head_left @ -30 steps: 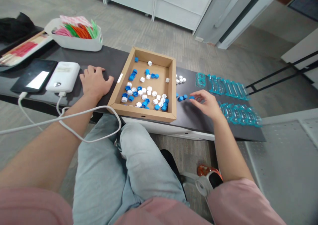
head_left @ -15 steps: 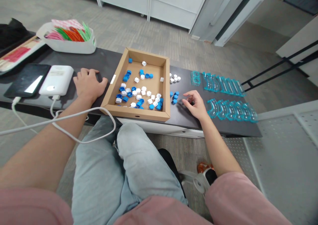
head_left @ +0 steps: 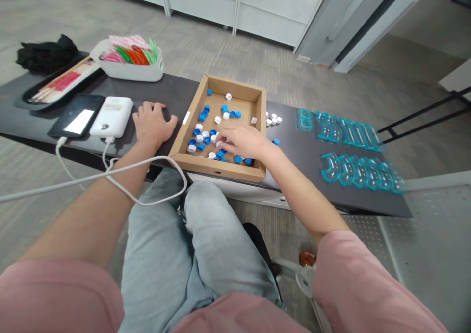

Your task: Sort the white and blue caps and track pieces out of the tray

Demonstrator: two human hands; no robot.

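Note:
My left hand [head_left: 153,127] lies on the dark table just left of the shallow cardboard box [head_left: 217,166], fingers spread and holding nothing. Over the near part of the box, my right hand [head_left: 243,140] reaches in from the right, thumb and fingers apart and pointing left. Close to its fingertips is a white hexagonal piece, partly hidden. Loose blue pieces [head_left: 203,115] and white pieces [head_left: 228,96] are scattered across the box floor, some covered by the hand. Outside the box, a cluster of white pieces [head_left: 273,120] sits at its right, with a blue piece [head_left: 275,141] showing beside my right wrist.
Rows of clear teal plastic parts [head_left: 362,171] lie on the right of the table. A white power bank [head_left: 112,117], a black phone [head_left: 77,115] and a white basket [head_left: 132,72] of coloured strips stand at the left. A white cable [head_left: 158,162] loops over my left forearm.
My right hand has moved left, from beside the blue pieces on the table into the box. My left hand stays on the table. The camera view has shifted somewhat left.

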